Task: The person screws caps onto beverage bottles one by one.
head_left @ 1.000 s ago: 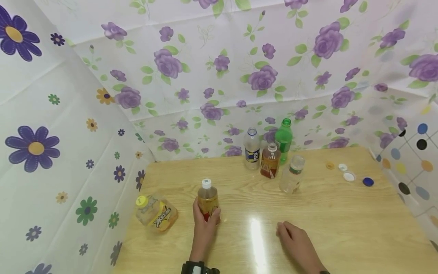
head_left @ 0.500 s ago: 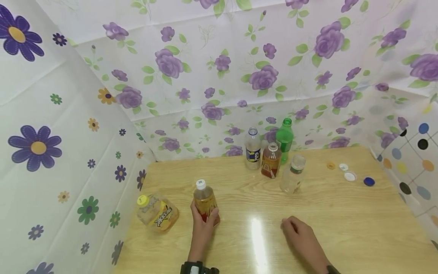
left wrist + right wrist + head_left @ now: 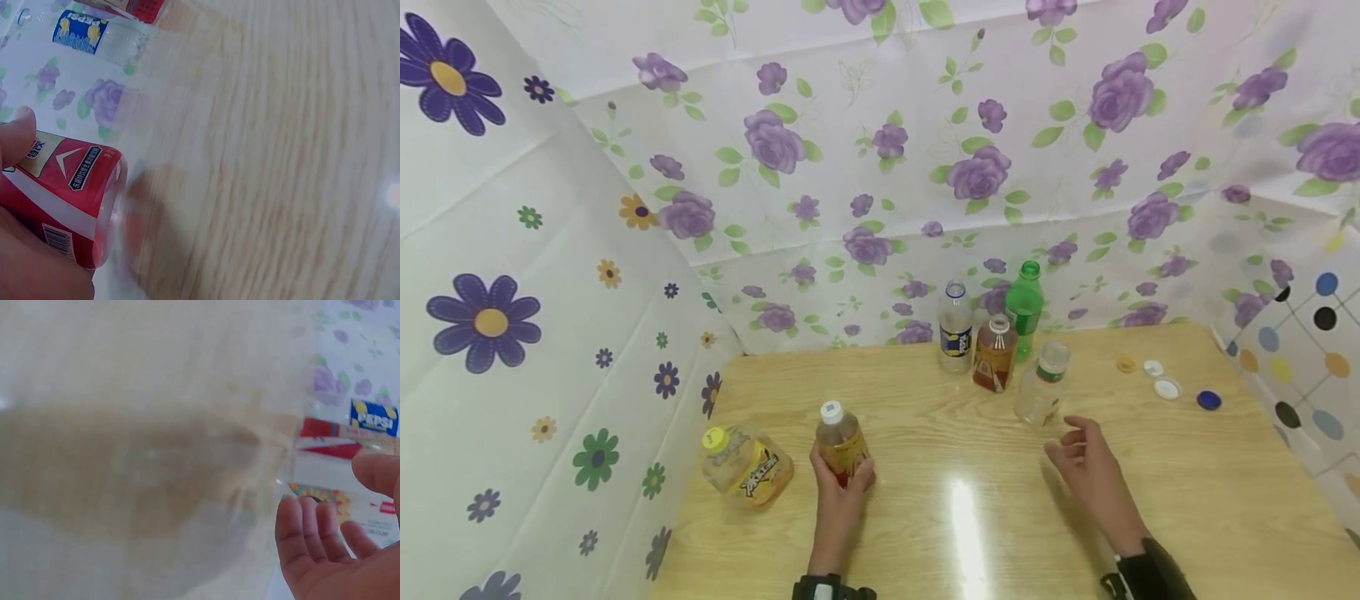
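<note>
My left hand [image 3: 839, 505] grips a capped bottle [image 3: 842, 446] with a white cap and a red-and-yellow label. Fingers and thumb wrap around its lower half. In the left wrist view, the bottle's red label [image 3: 75, 187] faces the camera; whether its base touches the table cannot be told. My right hand [image 3: 1096, 479] hangs over the table with loosely bent fingers and holds nothing. Nearest to it stands a clear uncapped bottle [image 3: 1040, 396], just beyond the fingertips and apart from them. The right wrist view has that bottle's label [image 3: 319, 497] partly behind the fingers [image 3: 307, 531].
A square bottle with a yellow cap [image 3: 747, 468] stands at the left. At the back are a Pepsi-labelled clear bottle [image 3: 955, 333], an amber bottle [image 3: 994, 360] and a green bottle [image 3: 1025, 304], all uncapped. Several loose caps, one of them a blue cap [image 3: 1209, 400], lie at the right.
My right hand has moved forward and right towards the clear bottle, and its curled fingers have loosened. The left hand has shifted slightly left with the white-capped bottle.
</note>
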Motion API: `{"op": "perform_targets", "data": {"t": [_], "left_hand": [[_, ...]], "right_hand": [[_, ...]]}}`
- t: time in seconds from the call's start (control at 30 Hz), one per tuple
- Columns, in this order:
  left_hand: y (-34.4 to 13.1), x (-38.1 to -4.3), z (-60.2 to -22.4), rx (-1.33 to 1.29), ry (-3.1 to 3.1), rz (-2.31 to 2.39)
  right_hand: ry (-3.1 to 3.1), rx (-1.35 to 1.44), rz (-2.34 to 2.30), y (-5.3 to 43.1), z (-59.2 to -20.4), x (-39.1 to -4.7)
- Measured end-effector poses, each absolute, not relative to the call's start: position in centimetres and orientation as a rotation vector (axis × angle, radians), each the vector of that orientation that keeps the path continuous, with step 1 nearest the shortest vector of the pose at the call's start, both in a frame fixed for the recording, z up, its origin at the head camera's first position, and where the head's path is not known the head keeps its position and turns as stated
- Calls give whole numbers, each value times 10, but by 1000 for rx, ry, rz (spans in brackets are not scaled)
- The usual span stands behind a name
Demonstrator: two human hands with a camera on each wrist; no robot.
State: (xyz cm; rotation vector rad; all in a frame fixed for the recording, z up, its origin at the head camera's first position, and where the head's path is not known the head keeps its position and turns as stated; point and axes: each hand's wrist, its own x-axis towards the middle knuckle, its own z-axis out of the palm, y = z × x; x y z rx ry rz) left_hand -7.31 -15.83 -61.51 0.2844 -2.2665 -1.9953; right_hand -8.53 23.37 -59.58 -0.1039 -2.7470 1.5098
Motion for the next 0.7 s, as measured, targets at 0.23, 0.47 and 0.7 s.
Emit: {"op": "perform_targets", "data": {"t": [0.23, 0.47, 0.7], "left_hand": [[-166, -74, -618, 297, -2233, -2009], [-171, -75, -621, 337, -2229, -1978], [-181, -80, -620, 395, -2238, -1954]], "right_hand": [[-2625, -107, 1607, 238, -588, -100], [-2583, -125, 1694, 236, -585, -106], [-2595, -50, 1662, 239, -585, -115]]}}
